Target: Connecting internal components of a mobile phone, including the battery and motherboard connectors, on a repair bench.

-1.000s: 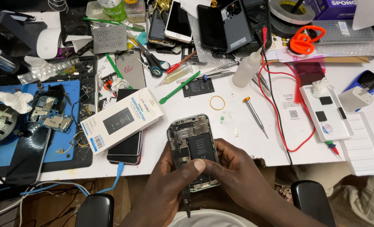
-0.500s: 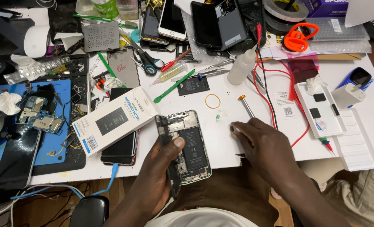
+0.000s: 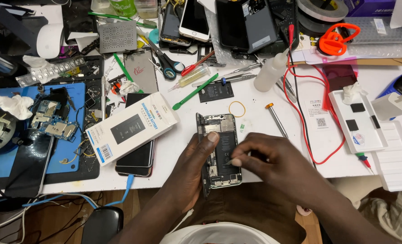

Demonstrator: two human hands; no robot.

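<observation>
Since a moment ago my right hand (image 3: 277, 162) has come back from the tabletop (image 3: 264, 122) to the opened phone (image 3: 220, 151), its fingers (image 3: 237, 159) pinched together on a thin tool over the battery. My left hand (image 3: 192, 167) clamps the phone's left edge, thumb on top, at the tabletop's near edge. A white box (image 3: 131, 126) lies to the left, a screwdriver (image 3: 277, 119) farther right.

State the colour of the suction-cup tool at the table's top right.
Orange suction-cup tool, clearest in the head view.

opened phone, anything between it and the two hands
Nothing visible does. The left hand already grips the opened phone along its left edge, thumb on its inside, and the right hand has its fingertips on the phone's inside from the right.
</observation>
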